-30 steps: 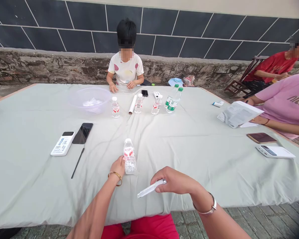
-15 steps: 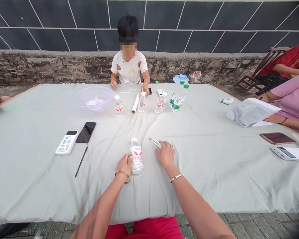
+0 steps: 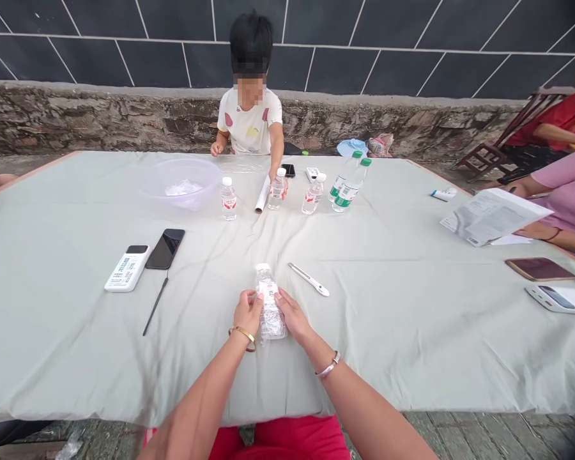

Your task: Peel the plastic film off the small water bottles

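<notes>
A small clear water bottle (image 3: 270,313), white-capped and wrapped in plastic film, lies on the cloth in front of me with its cap pointing away. My left hand (image 3: 249,313) grips its left side, and my right hand (image 3: 292,314) grips the right side. Just beyond my right hand rests a white utility knife (image 3: 309,279), touched by neither hand. Farther back, a similar bottle (image 3: 229,199) stands upright, and another bottle (image 3: 312,194) is to its right. Between them a person across the table has a hand on a third bottle (image 3: 276,190).
A translucent purple basin (image 3: 146,182) holding crumpled film is at back left, beside a white roll (image 3: 263,195). Two green-capped bottles (image 3: 347,191) stand at back right. Left lie a phone (image 3: 165,249) and power bank (image 3: 127,268). At right, another person holds a paper packet (image 3: 496,216).
My right hand has let go of the utility knife and moved left onto the wrapped bottle. The bottle has turned, showing another side of its label. The person opposite reached forward to a bottle.
</notes>
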A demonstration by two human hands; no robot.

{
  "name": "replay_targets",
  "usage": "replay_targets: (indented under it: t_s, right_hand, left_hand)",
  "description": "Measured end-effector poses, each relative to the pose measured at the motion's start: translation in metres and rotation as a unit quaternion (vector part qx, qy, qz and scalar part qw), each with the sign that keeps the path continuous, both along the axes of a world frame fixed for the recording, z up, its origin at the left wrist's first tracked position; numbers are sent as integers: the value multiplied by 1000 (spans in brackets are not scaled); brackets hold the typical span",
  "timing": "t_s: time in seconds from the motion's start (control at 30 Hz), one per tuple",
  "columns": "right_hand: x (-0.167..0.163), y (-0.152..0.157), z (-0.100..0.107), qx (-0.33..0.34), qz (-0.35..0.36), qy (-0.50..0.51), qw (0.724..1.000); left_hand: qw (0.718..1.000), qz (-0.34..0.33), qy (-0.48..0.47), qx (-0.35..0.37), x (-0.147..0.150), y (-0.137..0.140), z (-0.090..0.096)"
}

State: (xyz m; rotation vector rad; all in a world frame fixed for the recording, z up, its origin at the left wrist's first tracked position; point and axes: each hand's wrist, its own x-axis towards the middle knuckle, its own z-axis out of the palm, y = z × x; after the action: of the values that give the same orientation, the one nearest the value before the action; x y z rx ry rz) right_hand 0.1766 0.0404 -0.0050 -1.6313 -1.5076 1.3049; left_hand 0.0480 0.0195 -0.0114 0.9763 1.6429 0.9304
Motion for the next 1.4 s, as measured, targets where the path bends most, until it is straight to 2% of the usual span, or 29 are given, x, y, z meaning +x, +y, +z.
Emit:
replay_targets:
  t_s: [0.03,0.1,0.17,0.23,0.3,0.4,0.53,0.6,0.67,0.73,0.8,0.97,1.1,1.13,1.27,1.33,1.4]
  right_hand:
    - [-1,-3,-1,-14,-4,101,995]
    - [-4,-7,-3,-52,-1,312,949]
    - [-6,-9,-2,-97,-9,404,909]
    - [-7,-11,0,-144,-11,446,883]
    - [-9,-11,4,-185,-2,468,864]
    - [-11,-12,8,-239,10,486,841]
    - [-15,-12,11,-247,-22,525,814]
    - [-15,-13,10,-230,-45,540,808]
    - [-16,-13,7,-211,-65,552,804]
    - [-16,-13,3,-198,-82,563,798]
    - [-15,-13,0,-193,-94,573,791]
    - [-13,-10,-4,-202,-120,575,783]
    - [-13,-9,-4,-206,-127,573,783]
    - [-13,-9,-4,-206,-129,573,782]
    - [-12,-10,-3,-212,-131,589,768]
    - [-11,-11,-4,-222,-124,598,760]
    - [-12,-11,-4,-229,-116,607,752]
  left_hand:
    - [999,-8,-26,17,-1,-3,5]
    - [994,-17,-88,63,-3,-9,13]
    - [987,-3,-134,90,-5,-13,18]
    - [984,26,-152,86,-7,-16,18]
    - [984,47,-153,81,-7,-17,16]
    - [987,60,-107,101,-6,-17,14]
    - [990,44,-59,119,-7,-25,17]
    - [995,14,-17,102,-10,-35,19]
    - [993,-62,54,80,-13,-46,20]
    - [979,-142,130,72,-14,-56,21]
    - [961,-186,181,92,-16,-62,22]
    - [931,-235,215,180,-22,-68,27]
    - [913,-217,239,250,-25,-74,28]
    - [898,-216,264,279,-24,-76,27]
    - [806,-263,365,384,-28,-79,25]
    - [802,-263,368,390,-35,-79,24]
    - [827,-243,349,367,-43,-79,23]
